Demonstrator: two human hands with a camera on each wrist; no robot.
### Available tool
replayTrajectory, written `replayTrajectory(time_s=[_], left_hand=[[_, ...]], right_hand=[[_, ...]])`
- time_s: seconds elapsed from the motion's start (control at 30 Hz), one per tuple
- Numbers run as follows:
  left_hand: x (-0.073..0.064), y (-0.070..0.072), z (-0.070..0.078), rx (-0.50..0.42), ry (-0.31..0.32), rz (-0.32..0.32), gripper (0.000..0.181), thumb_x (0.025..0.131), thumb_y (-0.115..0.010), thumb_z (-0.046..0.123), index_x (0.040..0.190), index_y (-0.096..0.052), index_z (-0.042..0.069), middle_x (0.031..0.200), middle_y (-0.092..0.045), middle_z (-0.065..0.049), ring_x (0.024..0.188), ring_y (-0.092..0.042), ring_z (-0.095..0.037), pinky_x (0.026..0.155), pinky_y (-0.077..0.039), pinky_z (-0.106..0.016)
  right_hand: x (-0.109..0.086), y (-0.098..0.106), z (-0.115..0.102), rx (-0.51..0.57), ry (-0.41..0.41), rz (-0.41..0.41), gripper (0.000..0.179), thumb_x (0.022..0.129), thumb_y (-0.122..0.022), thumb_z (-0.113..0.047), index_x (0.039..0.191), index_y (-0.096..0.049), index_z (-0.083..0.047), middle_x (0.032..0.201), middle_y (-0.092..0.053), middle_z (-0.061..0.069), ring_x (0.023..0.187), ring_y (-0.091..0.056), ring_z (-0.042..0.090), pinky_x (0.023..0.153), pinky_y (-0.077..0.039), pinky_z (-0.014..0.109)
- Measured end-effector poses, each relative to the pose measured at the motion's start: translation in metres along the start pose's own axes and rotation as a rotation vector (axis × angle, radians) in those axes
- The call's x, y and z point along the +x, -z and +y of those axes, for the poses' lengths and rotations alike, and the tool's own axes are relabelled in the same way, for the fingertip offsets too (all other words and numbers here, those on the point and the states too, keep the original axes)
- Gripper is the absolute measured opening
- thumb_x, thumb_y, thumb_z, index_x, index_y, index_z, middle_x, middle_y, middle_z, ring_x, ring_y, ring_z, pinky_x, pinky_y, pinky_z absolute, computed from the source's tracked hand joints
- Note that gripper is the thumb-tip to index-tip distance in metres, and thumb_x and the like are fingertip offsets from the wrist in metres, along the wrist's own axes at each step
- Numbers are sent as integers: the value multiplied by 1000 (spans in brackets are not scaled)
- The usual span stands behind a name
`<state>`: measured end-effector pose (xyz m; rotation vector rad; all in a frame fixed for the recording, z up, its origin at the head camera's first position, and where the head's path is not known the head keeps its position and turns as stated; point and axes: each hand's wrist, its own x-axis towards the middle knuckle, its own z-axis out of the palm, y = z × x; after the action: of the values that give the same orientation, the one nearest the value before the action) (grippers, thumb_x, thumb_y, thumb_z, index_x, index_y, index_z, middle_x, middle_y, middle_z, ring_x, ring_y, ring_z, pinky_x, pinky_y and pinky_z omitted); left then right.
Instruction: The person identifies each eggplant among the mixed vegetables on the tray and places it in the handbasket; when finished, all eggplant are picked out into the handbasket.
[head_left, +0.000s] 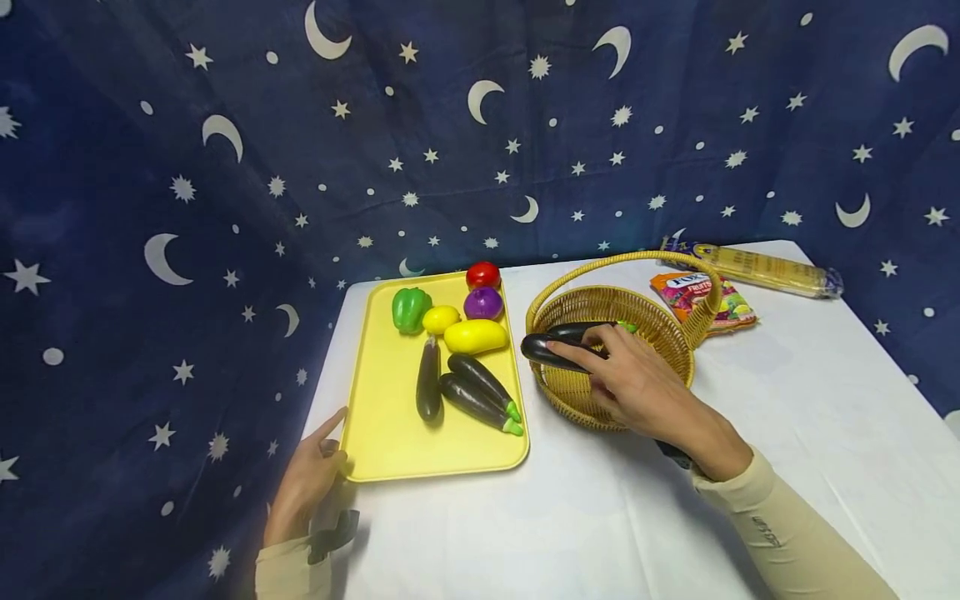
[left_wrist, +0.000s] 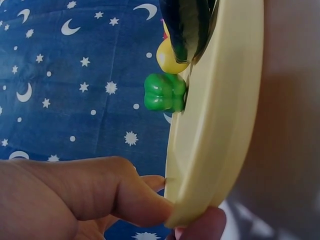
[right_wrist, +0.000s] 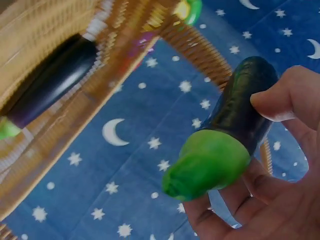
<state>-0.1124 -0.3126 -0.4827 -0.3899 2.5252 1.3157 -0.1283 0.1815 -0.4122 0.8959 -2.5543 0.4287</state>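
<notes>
My right hand (head_left: 637,379) holds a dark eggplant (right_wrist: 242,105) with a green cap, thumb on one side and fingers on the other. It hangs over the wicker basket (head_left: 577,410), where a second eggplant (right_wrist: 55,80) lies. On the left, my left hand (head_left: 309,471) pinches the rim of a yellow tray (head_left: 390,442) near its front left corner. Three more eggplants lie on the tray: one upright in view (head_left: 428,383) and two slanted side by side, the upper one (head_left: 486,385) touching the lower one (head_left: 472,403).
Behind the tray's eggplants sit a green bell pepper (head_left: 412,311), a lemon (head_left: 441,319), a long yellow fruit (head_left: 476,337), a purple round vegetable (head_left: 483,303) and a red one (head_left: 483,275). The basket's arched handle (head_left: 600,263) rises high. Packets (head_left: 705,300) lie behind it.
</notes>
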Motion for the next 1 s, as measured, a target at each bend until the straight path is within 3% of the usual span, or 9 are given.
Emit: replayTrajectory(time_s=[0.2,0.4,0.6,1.0], left_hand=[[2,2,3,24,-30,6,82,91,-53,-8,167,-36,18,119,-60,-25,76,-57,-18,58,-46,-26],[1,1,3,23,-20,3,83,90,-53,-7,168,-36,19,123,-60,-27,83,-59,-19,62,-49,-26],[-1,1,5,15,-18,12,83,91,-53,-8,168,-36,19,121,-60,-27,82,-59,-20,61,-48,-27],[-3,-2,3,8,-5,-2,86,89,-52,-8,168,-34,20,120,-61,-25,76,-56,-17,60,-48,-26]], right_hand=[[-7,-2,28,-29,24,-47,83,79,-79,3,152,-58,-31,111,-61,11,89,-53,24,69,-45,37],[0,-9,51,-61,12,-212,74,85,-76,6,148,-62,-29,106,-59,11,91,-56,29,72,-49,43],[14,-13,66,-104,-13,-419,63,98,-61,6,149,-62,-31,123,-61,17,113,-58,38,92,-52,56],[37,-28,71,-148,-36,-595,55,101,-58,1,146,-65,-30,141,-57,23,125,-56,43,102,-50,66]])
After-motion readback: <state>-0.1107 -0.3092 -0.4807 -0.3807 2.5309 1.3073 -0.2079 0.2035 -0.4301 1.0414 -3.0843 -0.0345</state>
